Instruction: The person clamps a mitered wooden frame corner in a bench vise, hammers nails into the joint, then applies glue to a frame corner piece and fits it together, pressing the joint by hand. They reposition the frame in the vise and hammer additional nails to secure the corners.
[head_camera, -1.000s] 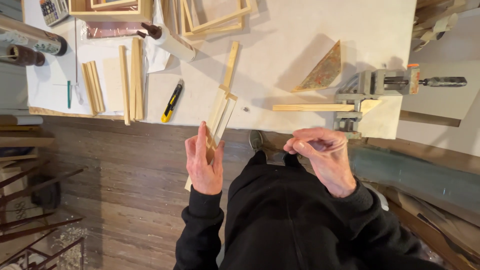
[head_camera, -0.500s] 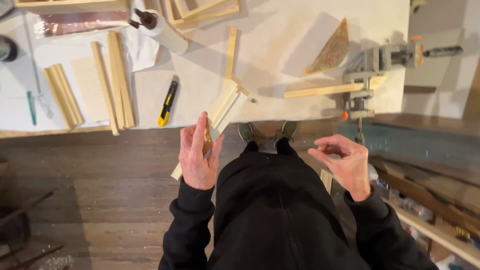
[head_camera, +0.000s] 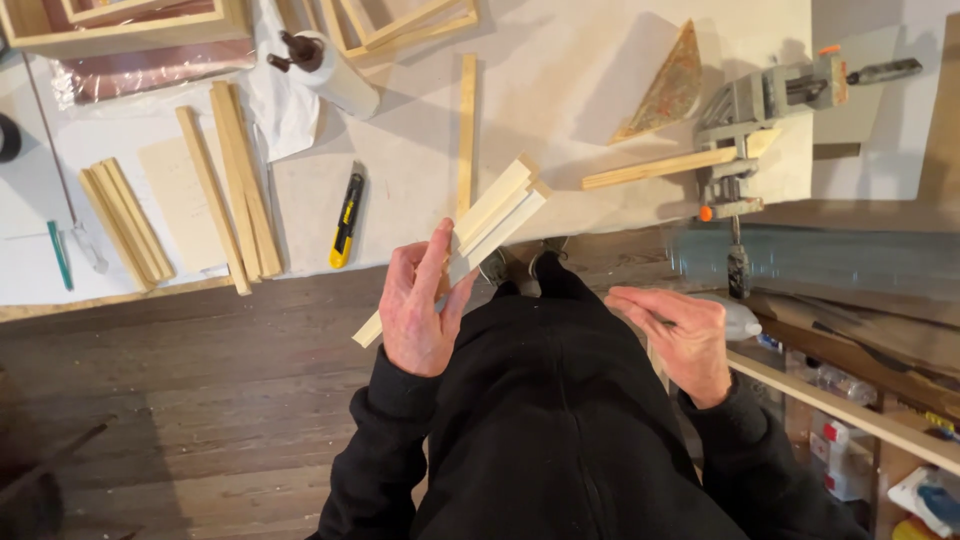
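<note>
My left hand (head_camera: 425, 310) is shut on a bundle of pale wooden strips (head_camera: 492, 212), held slanting up to the right over the front edge of the workbench (head_camera: 600, 60). My right hand (head_camera: 675, 340) hovers apart from it at the right, beside my black sweater, with its fingers loosely curled. A whitish rounded object (head_camera: 738, 320) shows just past its fingertips. Whether the hand holds it is unclear.
On the paper-covered bench lie a yellow utility knife (head_camera: 345, 220), groups of wooden strips (head_camera: 240, 190), a single strip (head_camera: 466, 130) and a triangular piece (head_camera: 665, 85). A grey clamp (head_camera: 745, 130) grips another strip (head_camera: 660, 168). Wooden frames (head_camera: 400, 20) sit at the back. A shelf with bottles (head_camera: 850, 420) is low right.
My right hand has moved away from the left hand, down and to the right. My left hand has kept hold of the strips, and the view has shifted.
</note>
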